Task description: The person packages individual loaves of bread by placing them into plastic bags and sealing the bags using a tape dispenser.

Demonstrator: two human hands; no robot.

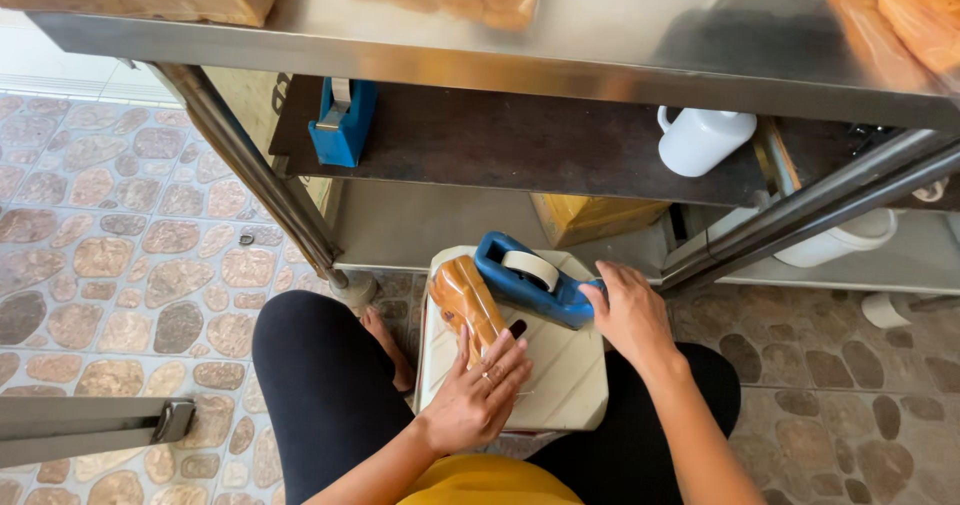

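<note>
Blue tape dispenser (pixel 528 279), brown bread pkg (pixel 466 303), cream board (pixel 565 370)

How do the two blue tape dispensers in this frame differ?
The near dispenser lies on the pale stool top, gripped by the right hand, with its white tape roll facing up. The far dispenser stands on the dark shelf, untouched, its roll hidden. Both are blue.

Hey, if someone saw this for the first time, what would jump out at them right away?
Probably the blue tape dispenser at centre, gripped by the right hand on a cream stool between the person's knees. Beside it, the left hand presses a bagged bread loaf onto the stool. A second blue tape dispenser sits on the dark shelf under the steel table.
</note>
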